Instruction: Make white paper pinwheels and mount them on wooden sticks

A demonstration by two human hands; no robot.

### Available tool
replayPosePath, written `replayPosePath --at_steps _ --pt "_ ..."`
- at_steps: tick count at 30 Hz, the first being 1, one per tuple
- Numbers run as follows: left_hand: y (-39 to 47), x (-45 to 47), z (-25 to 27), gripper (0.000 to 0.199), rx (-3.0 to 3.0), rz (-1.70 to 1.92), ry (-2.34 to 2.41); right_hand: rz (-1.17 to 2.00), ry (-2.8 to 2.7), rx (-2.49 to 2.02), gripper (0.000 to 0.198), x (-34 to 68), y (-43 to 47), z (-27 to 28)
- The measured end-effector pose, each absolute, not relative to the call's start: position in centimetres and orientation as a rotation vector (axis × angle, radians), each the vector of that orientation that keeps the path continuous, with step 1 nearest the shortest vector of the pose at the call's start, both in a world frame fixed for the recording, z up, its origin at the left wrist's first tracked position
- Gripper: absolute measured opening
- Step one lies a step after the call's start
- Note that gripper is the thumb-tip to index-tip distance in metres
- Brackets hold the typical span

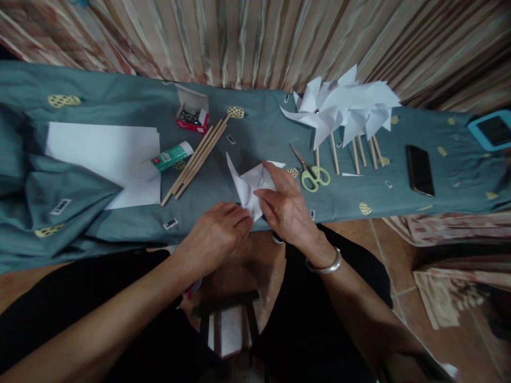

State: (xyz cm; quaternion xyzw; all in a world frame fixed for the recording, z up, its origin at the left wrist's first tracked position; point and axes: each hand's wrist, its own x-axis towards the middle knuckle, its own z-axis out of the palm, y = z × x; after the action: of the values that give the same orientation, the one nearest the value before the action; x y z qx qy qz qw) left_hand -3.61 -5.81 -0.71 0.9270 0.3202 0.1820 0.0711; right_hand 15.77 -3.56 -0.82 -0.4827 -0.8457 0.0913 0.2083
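A white paper pinwheel with folded, pointed blades is between my hands at the front edge of the cloth-covered table. My left hand pinches its lower left corner, fingers closed. On its right side, my right hand grips the paper with thumb and fingers curled near the centre. No stick shows on this pinwheel. To the right lie scissors with light green handles. Several wooden sticks lie to the left, beside a green and white glue tube.
Behind the sticks stands an open red box of small metal pieces. White paper sheets lie at left, partly under bunched cloth. Finished pinwheels on sticks are piled back right. Farther right are a black phone and a blue-framed device.
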Motion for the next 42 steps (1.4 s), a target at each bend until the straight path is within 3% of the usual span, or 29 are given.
replayPosePath --at_steps 8,16,25,31,35,42 --pt "-5.1 -4.7 0.1 0.021 2.654 0.73 1.081 0.258 -2.458 -1.376 0.035 15.7 -5.0 -0.2" --pt "-5.8 -6.9 0.2 0.02 1.891 1.028 1.415 0.32 -2.472 -1.366 0.048 15.7 -4.7 0.1" --pt "-10.9 -6.0 0.6 0.016 1.143 1.203 1.427 0.269 -2.4 -1.302 0.031 15.7 -3.3 -0.7" --pt "-11.8 -2.9 1.4 0.027 0.484 1.179 1.111 0.299 -2.276 -1.353 0.028 15.4 -3.0 -1.4" --pt "-10.1 -1.7 1.3 0.009 0.225 1.128 0.948 0.398 -2.198 -1.386 0.031 15.6 -2.8 -1.7" --pt "-6.5 -0.8 1.2 0.031 0.13 1.069 0.904 0.549 -2.08 -1.372 0.03 15.9 -2.5 -1.7"
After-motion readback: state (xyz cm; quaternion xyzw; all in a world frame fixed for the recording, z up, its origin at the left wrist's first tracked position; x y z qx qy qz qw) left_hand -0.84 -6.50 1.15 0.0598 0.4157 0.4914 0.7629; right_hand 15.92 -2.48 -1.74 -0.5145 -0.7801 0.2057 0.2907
